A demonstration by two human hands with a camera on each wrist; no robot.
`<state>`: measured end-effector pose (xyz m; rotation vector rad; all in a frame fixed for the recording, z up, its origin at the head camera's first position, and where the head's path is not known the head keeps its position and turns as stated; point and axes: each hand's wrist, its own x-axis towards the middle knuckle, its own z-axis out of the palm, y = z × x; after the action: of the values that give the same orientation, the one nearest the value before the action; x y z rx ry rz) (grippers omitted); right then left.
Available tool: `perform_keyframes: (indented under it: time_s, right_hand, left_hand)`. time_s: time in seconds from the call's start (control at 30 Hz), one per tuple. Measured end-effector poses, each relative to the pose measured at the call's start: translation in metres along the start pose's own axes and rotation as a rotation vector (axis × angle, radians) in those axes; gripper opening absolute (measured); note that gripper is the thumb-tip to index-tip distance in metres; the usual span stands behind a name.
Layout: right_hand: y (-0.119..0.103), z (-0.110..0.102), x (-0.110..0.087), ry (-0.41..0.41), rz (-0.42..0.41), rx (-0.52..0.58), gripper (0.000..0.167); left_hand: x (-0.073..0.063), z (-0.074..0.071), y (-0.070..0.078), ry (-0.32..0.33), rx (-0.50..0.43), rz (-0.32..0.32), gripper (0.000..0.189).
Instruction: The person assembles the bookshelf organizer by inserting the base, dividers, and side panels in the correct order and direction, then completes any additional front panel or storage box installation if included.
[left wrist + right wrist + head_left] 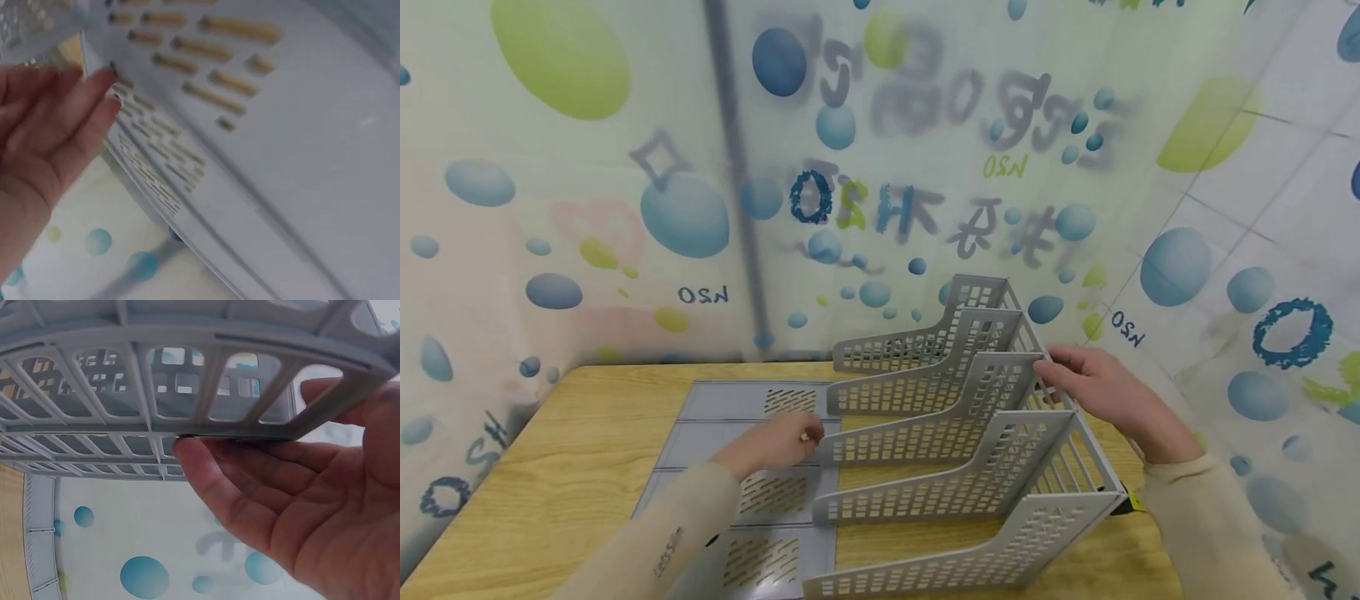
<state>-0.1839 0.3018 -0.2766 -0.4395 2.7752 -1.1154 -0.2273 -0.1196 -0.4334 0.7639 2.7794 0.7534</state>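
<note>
A grey plastic file rack [917, 442] with several perforated dividers stands on the table, its ladder-like back [1070, 467] toward the right. At its left side a flat grey slotted panel [707, 433] lies along the divider ends. My right hand [1097, 387] grips the rack's back; in the right wrist view the fingers [209, 472] lie under a bar with the thumb on the other side. Above the panel, my left hand [778, 442] is close to the tip of a middle divider. Its fingers [87, 134] are loosely extended beside the slots in the left wrist view, with nothing held.
The wooden table [565, 450] ends near a hanging curtain [625, 250] printed with blue and green dots. A small black and yellow object [1131, 500] lies behind the rack's near right corner. Tiled wall [1255, 217] shows through at the right.
</note>
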Motion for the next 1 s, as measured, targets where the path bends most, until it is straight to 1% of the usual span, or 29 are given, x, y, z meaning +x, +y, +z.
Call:
perform_keyframes:
  time_s: [0.03, 0.07, 0.1, 0.13, 0.2, 0.27, 0.3, 0.33, 0.43, 0.5, 0.63, 0.77, 0.87, 0.9, 0.97, 1.0]
  right_hand:
    - [0.000, 0.000, 0.002, -0.003, 0.007, 0.007, 0.046]
    - [0.000, 0.000, 0.004, -0.004, 0.017, 0.024, 0.050]
    - [0.000, 0.000, 0.006, -0.003, 0.022, 0.044, 0.054]
    - [0.001, 0.001, 0.008, -0.002, 0.021, 0.059, 0.058]
    - [0.004, 0.002, 0.011, -0.005, 0.014, 0.080, 0.060]
    - [0.006, 0.004, 0.013, -0.001, 0.005, 0.103, 0.056]
    - [0.007, 0.005, 0.014, 0.002, 0.004, 0.108, 0.054]
    - [0.008, 0.005, 0.013, 0.003, 0.002, 0.106, 0.055]
    - [0.008, 0.006, 0.013, 0.007, 0.011, 0.108, 0.058]
    - [0.009, 0.005, 0.013, 0.004, 0.017, 0.110, 0.061]
    - [0.008, 0.005, 0.014, -0.001, 0.024, 0.109, 0.063]
    - [0.007, 0.006, 0.014, -0.005, 0.028, 0.102, 0.063]
    - [0.007, 0.007, 0.014, 0.000, 0.032, 0.101, 0.064]
    - [0.006, 0.007, 0.014, 0.001, 0.032, 0.102, 0.064]
    - [0.007, 0.007, 0.014, 0.001, 0.029, 0.104, 0.064]
    - [0.007, 0.007, 0.014, -0.002, 0.027, 0.105, 0.064]
  left_hand:
    - [0.006, -0.003, 0.001, 0.015, -0.007, -0.053, 0.010]
    - [0.013, -0.005, 0.001, 0.038, -0.021, -0.100, 0.017]
    - [0.020, -0.006, 0.001, 0.068, -0.034, -0.133, 0.022]
    - [0.028, -0.006, 0.000, 0.092, -0.039, -0.148, 0.022]
    - [0.040, -0.004, -0.003, 0.111, -0.041, -0.166, 0.018]
    - [0.048, -0.001, -0.006, 0.106, -0.048, -0.168, 0.006]
    - [0.050, 0.001, -0.008, 0.103, -0.047, -0.165, 0.011]
    - [0.052, 0.002, -0.010, 0.101, -0.054, -0.163, 0.019]
    - [0.052, 0.004, -0.015, 0.117, -0.075, -0.143, 0.030]
    - [0.051, 0.005, -0.017, 0.125, -0.069, -0.117, 0.033]
    - [0.049, 0.006, -0.019, 0.130, -0.052, -0.061, 0.032]
    - [0.049, 0.007, -0.020, 0.132, -0.007, -0.040, 0.033]
    - [0.051, 0.006, -0.021, 0.124, 0.016, -0.038, 0.033]
    - [0.051, 0.004, -0.020, 0.110, 0.008, -0.044, 0.031]
    - [0.053, -0.001, -0.021, 0.074, -0.018, -0.074, 0.020]
    - [0.054, -0.004, -0.021, 0.068, -0.029, -0.094, 0.014]
